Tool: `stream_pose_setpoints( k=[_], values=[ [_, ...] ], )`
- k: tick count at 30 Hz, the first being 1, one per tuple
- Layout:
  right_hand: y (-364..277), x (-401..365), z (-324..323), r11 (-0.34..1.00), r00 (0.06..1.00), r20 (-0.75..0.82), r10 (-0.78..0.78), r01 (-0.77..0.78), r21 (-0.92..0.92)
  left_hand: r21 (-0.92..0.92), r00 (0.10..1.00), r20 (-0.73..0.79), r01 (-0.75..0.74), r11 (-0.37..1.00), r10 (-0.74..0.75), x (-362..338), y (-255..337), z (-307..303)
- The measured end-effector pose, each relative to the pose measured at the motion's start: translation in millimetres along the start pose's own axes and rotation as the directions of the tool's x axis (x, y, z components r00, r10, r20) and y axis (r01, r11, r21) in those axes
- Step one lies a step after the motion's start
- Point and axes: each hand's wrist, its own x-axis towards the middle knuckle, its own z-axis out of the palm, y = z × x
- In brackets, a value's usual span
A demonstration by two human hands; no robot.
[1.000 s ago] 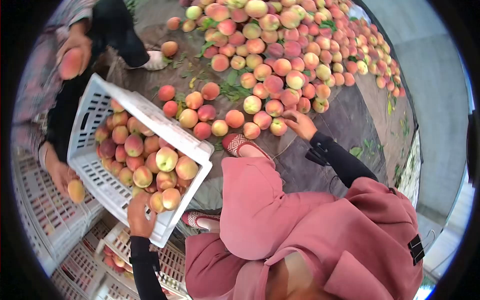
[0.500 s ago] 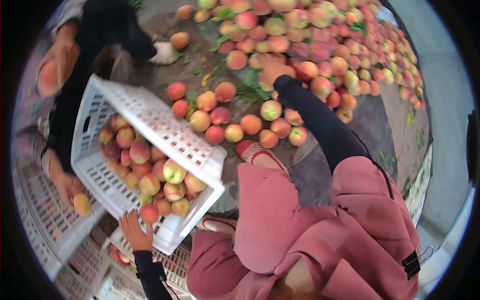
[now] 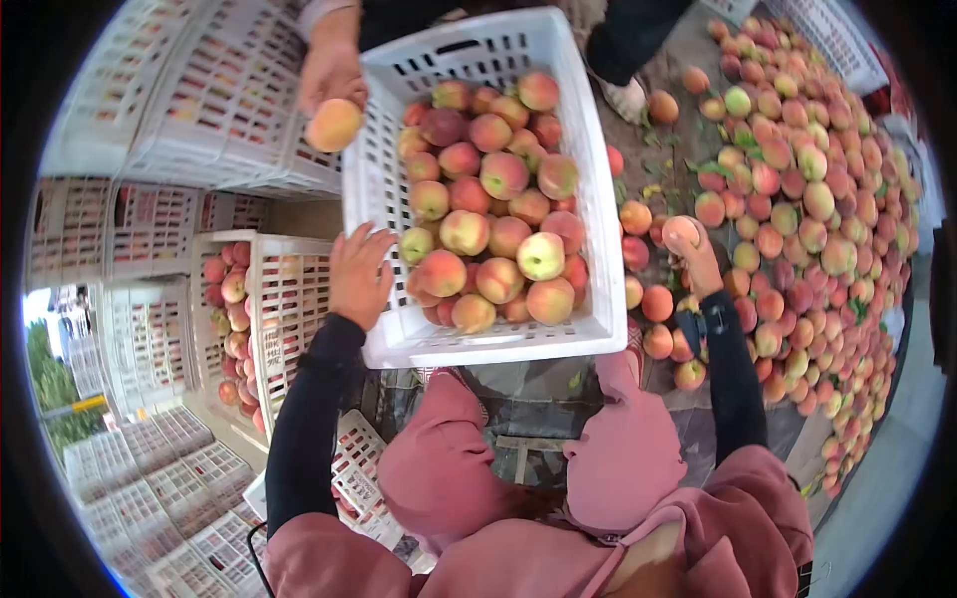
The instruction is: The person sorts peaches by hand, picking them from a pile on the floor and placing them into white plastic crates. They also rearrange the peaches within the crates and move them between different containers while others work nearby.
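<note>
A white slatted crate stands in front of me, filled with peaches in red, yellow and green. My left hand lies on the crate's left rim with its fingers spread. To the right of the crate, my right hand is closed around a peach, just above the loose peaches on the ground. The underside of that peach is hidden by my palm and fingers.
A large peach pile covers the ground at right. Another person's hand holds a peach beside the crate's upper left side. Stacked white crates and a crate of peaches stand at left.
My view has swung left. The crate, tilted before, now appears level. My right hand has come away from the pile with a peach; my left hand is still at the crate's rim.
</note>
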Motion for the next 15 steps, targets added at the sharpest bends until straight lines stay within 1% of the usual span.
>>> stream_pose_setpoints(
  k=[1,2,3,5,6,7,9,10,11,12,13,14,15],
  values=[
    [-20,-12,17,0.99,0.999,-0.02,-0.034,0.037,0.138,0.006,1.0,-0.02,-0.012,1.0,0.013,-1,-1,2],
    [-46,-25,33,0.977,0.993,0.015,-0.116,0.112,0.18,-0.005,0.999,-0.041,-0.015,1.0,0.014,-2,-3,4],
    [-70,-34,52,0.977,0.99,0.027,-0.14,0.134,0.169,-0.016,0.998,-0.061,-0.02,1.0,0.019,-3,-4,6],
    [-115,-52,91,0.918,0.916,0.076,-0.394,0.387,0.091,-0.042,0.993,-0.118,-0.02,0.999,0.015,-5,-5,9],
    [-136,-61,107,0.9,0.881,0.183,-0.436,0.431,0.066,-0.026,0.991,-0.13,-0.019,0.999,0.015,-6,-8,14],
    [-146,-59,120,0.887,0.85,0.275,-0.45,0.462,0.026,-0.022,0.994,-0.111,-0.002,1.0,0.0,-7,-9,16],
    [-152,-52,145,0.839,0.795,0.382,-0.471,0.538,-0.086,-0.018,0.994,-0.109,-0.008,1.0,0.006,-9,-7,12],
    [-144,-44,156,0.743,0.746,0.391,-0.539,0.64,-0.198,-0.022,0.992,-0.126,0.015,1.0,-0.017,-10,-9,13],
    [-142,-46,160,0.513,0.714,0.422,-0.559,0.698,-0.5,-0.04,0.992,-0.128,0.002,0.999,-0.007,-11,-9,15],
    [-120,-43,161,0.262,0.65,0.44,-0.619,0.699,-0.666,-0.054,0.992,-0.129,-0.014,0.998,0.007,-10,-8,14],
    [-99,-44,161,-0.003,0.576,0.474,-0.666,0.633,-0.774,-0.051,0.99,-0.139,0.005,0.999,-0.012,-10,-5,11],
    [-99,-54,163,-0.144,0.576,0.559,-0.597,0.608,-0.781,-0.141,0.97,-0.233,0.039,0.989,-0.071,-9,2,10],
    [-99,-61,167,-0.16,0.62,0.56,-0.549,0.58,-0.799,-0.228,0.937,-0.322,0.062,0.972,-0.136,-1,7,10]
  ],
)
